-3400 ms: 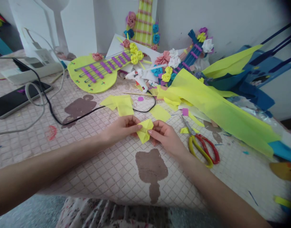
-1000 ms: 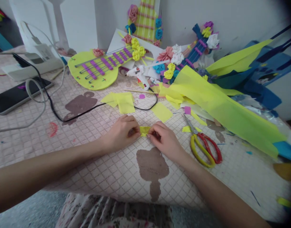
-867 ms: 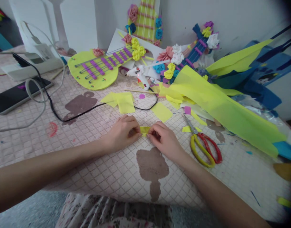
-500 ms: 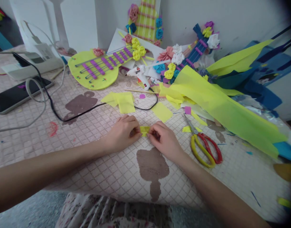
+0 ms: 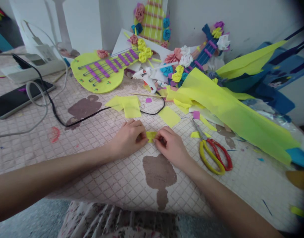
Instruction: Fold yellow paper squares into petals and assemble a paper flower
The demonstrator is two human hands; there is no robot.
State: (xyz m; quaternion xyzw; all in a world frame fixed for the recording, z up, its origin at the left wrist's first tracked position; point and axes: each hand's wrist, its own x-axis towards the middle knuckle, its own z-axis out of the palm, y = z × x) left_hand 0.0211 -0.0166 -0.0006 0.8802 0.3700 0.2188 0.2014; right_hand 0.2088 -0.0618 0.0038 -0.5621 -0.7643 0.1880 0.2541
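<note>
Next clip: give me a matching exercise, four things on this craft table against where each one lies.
Things:
1. paper strip
2. scissors
3. glue gun
4. phone

Places:
A. far left of the table
B. pinched between left hand and right hand
C. flat, just right of the right hand
D. at the back, beside the yellow guitar

Pairs: 1-B, 2-C, 3-D, 4-A.

Yellow folded paper point(image 5: 151, 136), red-and-yellow scissors point(image 5: 214, 155), pink checked tablecloth point(image 5: 112, 185) with brown patches.
</note>
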